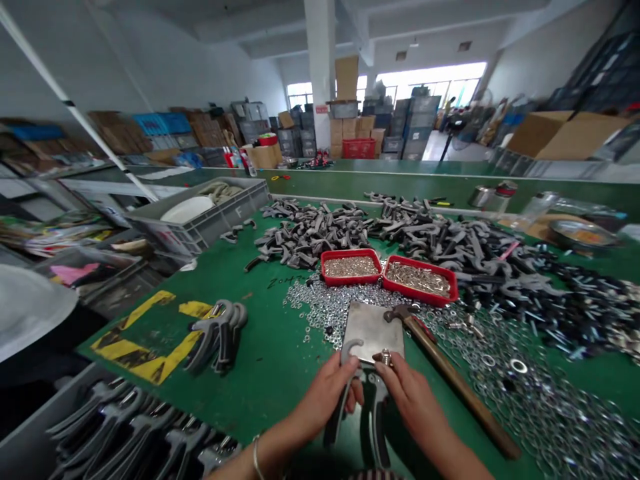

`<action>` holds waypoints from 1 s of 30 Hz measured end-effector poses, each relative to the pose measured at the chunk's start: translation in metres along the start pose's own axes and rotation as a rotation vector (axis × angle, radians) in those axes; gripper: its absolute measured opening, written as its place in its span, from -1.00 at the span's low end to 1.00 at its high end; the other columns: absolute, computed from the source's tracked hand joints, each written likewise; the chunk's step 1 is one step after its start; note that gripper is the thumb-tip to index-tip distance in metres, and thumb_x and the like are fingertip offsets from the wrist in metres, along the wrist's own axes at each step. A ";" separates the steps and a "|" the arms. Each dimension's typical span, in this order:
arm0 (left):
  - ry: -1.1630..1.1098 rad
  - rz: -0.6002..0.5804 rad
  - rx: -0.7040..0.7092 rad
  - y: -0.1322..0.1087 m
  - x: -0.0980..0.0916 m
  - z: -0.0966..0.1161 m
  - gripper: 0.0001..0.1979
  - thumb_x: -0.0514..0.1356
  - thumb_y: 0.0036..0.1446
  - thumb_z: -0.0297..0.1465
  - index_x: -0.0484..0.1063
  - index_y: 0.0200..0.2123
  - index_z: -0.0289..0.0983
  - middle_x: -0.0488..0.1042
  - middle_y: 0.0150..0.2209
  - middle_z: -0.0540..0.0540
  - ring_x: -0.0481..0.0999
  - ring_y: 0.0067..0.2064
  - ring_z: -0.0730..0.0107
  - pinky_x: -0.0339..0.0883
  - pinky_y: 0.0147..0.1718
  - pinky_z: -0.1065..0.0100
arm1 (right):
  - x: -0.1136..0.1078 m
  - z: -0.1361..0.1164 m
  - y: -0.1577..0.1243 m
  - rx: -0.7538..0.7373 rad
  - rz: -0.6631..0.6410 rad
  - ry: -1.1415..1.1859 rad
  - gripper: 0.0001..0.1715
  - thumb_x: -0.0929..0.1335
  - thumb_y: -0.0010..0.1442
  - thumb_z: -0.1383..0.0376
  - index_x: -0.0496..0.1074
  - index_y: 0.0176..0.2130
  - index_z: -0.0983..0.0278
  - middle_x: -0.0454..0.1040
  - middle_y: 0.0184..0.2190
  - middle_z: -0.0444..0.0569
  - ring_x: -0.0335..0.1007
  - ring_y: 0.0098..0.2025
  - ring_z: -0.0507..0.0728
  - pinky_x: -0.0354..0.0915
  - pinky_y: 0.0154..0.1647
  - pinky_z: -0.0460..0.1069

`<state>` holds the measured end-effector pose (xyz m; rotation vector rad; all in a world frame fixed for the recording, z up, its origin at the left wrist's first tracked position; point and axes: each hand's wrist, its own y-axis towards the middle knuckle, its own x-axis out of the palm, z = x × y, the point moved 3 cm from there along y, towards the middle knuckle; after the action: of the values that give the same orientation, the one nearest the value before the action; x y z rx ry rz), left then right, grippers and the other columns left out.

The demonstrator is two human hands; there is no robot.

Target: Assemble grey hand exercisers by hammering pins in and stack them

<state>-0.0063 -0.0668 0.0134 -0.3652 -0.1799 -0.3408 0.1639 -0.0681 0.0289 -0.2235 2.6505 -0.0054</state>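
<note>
My left hand (pixel 337 381) is closed around a grey hook-ended handle (pixel 345 393) with a black grip, which looks like one half of hand shears. My right hand (pixel 411 393) pinches a small shiny metal fitting (pixel 385 357), whose exact kind I cannot make out. Below the right fingers hangs a second grey and black handle (pixel 379 420), close to the first; whether the two are joined is hidden. Both hands are at the near edge of a square steel plate (pixel 373 327). A claw hammer (pixel 450 370) lies with its head on that plate.
Two red trays (pixel 350 281) of small metal parts stand behind the plate amid loose washers (pixel 320 303). Piled grey handles (pixel 320 233) lie beyond. Several assembled tools (pixel 220 333) rest at left by yellow-black tape (pixel 135 360). A crate (pixel 30 407) of tools is at lower left.
</note>
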 end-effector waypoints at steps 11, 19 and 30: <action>0.379 -0.048 0.097 -0.011 0.020 0.005 -0.50 -0.14 0.34 0.03 0.25 -0.06 -0.28 0.31 -0.69 0.12 0.24 -0.73 0.48 0.08 -0.74 0.50 | 0.004 -0.016 -0.014 -0.071 0.030 -0.074 -0.70 0.18 0.37 0.09 0.31 -0.30 0.19 0.49 -0.42 -0.08 0.45 -0.37 0.13 0.28 -0.31 -0.06; 0.963 -0.065 0.151 -0.022 0.014 0.010 -0.58 -0.06 0.33 -0.13 0.27 0.04 -0.32 0.54 -0.42 -0.15 0.56 -0.39 0.19 0.33 -0.41 0.29 | -0.003 -0.024 -0.029 -0.087 -0.098 -0.066 -0.69 0.18 0.38 0.09 0.38 -0.21 0.21 0.56 -0.37 -0.05 0.49 -0.34 0.12 0.35 -0.28 -0.04; 1.383 -0.318 0.151 -0.024 0.027 0.037 -0.18 0.10 0.14 0.15 0.29 0.16 -0.45 0.59 -0.20 -0.39 0.61 -0.24 -0.08 0.38 -0.35 0.21 | -0.008 -0.006 -0.048 -0.109 -0.062 -0.264 -0.48 0.22 0.31 0.05 0.42 0.10 0.26 0.61 -0.09 0.18 0.58 -0.14 0.27 0.47 -0.15 0.05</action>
<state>0.0061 -0.0821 0.0613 0.1090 1.0979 -0.8148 0.1757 -0.1140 0.0395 -0.3190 2.3820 0.1396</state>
